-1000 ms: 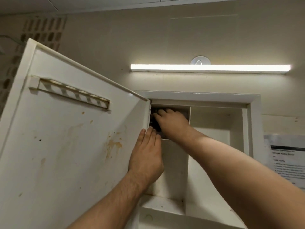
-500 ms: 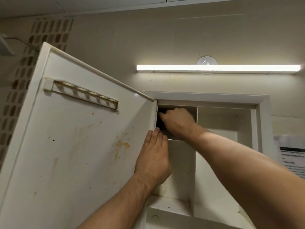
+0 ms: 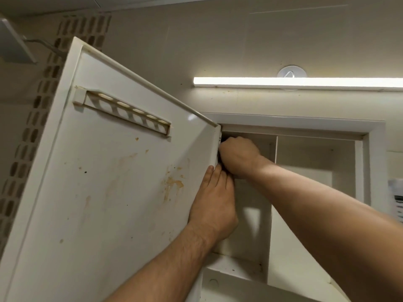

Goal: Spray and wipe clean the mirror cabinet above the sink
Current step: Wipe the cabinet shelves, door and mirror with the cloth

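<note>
Head view: mirror cabinet open, both hands at the hinge side

**Item 1, mirror cabinet** (image 3: 305, 124). Task's thing. White wall box, centre to right of frame, under a lit light bar (image 3: 294, 82). An upright divider (image 3: 273, 192) splits the inside into compartments.

**Item 2, cabinet door** (image 3: 109, 203). Swung wide and filling the left half of the frame, inner face to the camera. The mirror side is turned away and unseen. It carries a holed rack (image 3: 122, 112) near its top and brown stains (image 3: 174, 184) toward the hinge edge. Judged to be held open so the inner corner can be reached.

**Item 3, left hand** (image 3: 214, 205). Centre of frame. Grip open: the fingers lie straight and together, flat along the door's hinge edge. It probably steadies the door against swinging.

**Item 4, right hand** (image 3: 239, 158). Just above the left hand, in the top left compartment, hard against the door's edge. Grip: the fingers are curled under, knuckles to the camera. A dark sliver shows between hand and door, but I cannot tell whether the hand holds a cloth, touches the hinge, or holds nothing. The placement suggests work in the hinge corner.

**Item 5, surroundings.** A pierced block wall (image 3: 43, 105) is at the left. A blurred paper notice (image 3: 397, 201) is at the right edge. No spray bottle is in view.
</note>
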The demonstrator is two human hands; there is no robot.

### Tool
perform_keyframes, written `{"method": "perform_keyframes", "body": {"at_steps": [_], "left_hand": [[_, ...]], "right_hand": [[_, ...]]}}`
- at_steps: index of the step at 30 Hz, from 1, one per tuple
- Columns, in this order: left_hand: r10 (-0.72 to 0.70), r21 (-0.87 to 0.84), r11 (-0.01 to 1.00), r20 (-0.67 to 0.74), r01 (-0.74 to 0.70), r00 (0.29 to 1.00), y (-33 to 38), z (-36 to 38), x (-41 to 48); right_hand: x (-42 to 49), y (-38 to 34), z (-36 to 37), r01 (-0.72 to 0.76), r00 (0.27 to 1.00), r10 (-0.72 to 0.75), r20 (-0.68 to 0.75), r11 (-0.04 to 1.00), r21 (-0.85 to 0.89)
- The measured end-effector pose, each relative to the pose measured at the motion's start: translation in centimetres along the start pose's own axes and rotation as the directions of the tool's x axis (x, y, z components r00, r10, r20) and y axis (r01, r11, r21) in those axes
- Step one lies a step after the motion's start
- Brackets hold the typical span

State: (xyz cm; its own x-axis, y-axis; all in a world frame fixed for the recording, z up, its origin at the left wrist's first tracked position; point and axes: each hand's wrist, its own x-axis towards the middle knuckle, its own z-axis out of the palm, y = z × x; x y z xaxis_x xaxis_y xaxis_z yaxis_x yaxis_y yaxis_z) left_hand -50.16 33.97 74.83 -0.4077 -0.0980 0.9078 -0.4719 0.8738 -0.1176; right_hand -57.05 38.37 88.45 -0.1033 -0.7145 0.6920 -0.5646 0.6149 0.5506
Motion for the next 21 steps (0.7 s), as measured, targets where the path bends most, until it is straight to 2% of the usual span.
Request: {"method": "perform_keyframes", "body": {"at_steps": [2,4,9,11,13,14,16,17,19,20,21], "left_hand": [[-0.002,-0.009,1.0,-0.004,0.002,1.0,0.0,0.2,0.0],[0.005,-0.006,1.0,-0.007,-0.005,1.0,-0.1,0.3,-0.1],[0.028,-0.013,1.0,-0.004,-0.028,1.0,-0.1,0.2,-0.2],[0.032,-0.013,0.999,-0.01,-0.032,0.999,-0.2,0.1,-0.2],[0.03,-0.076,0.997,-0.034,-0.033,0.999,-0.3,0.4,-0.5],[0.022,-0.123,0.992,-0.055,-0.029,0.998,-0.3,0.7,-0.9],[0.007,-0.204,0.979,-0.084,-0.025,0.996,-0.1,1.1,-1.9],[0.002,-0.231,0.973,-0.091,-0.023,0.996,0.1,1.3,-2.3],[-0.004,-0.252,0.968,-0.077,-0.015,0.997,0.1,1.5,-2.6],[-0.008,-0.254,0.967,-0.062,-0.008,0.998,0.2,1.6,-2.5],[-0.008,-0.255,0.967,-0.048,-0.005,0.999,0.1,1.5,-2.4]], "right_hand": [[-0.4,1.3,0.1,0.04,0.998,-0.041,-0.039,0.999,-0.025],[-1.1,2.8,0.1,0.039,0.997,-0.048,-0.06,0.99,-0.139],[-1.9,3.0,-0.4,-0.045,0.986,0.109,0.128,0.906,-0.42],[-1.2,2.1,-0.7,-0.091,0.982,0.146,0.117,0.919,-0.385],[-0.8,1.1,-0.6,-0.046,0.995,0.061,0.075,0.981,-0.19],[-1.0,0.7,-0.5,0.012,0.995,-0.004,0.102,0.997,-0.077],[-1.2,0.7,-0.7,0.101,0.953,-0.126,0.277,0.989,0.103],[-0.9,1.6,-1.2,0.099,0.912,-0.142,0.386,0.987,0.129],[0.0,3.3,-2.6,0.05,0.809,-0.057,0.584,0.998,0.027],[0.5,3.9,-3.1,0.021,0.777,0.02,0.629,0.998,-0.058],[0.9,4.1,-3.3,0.001,0.782,0.069,0.619,0.994,-0.113]]}}
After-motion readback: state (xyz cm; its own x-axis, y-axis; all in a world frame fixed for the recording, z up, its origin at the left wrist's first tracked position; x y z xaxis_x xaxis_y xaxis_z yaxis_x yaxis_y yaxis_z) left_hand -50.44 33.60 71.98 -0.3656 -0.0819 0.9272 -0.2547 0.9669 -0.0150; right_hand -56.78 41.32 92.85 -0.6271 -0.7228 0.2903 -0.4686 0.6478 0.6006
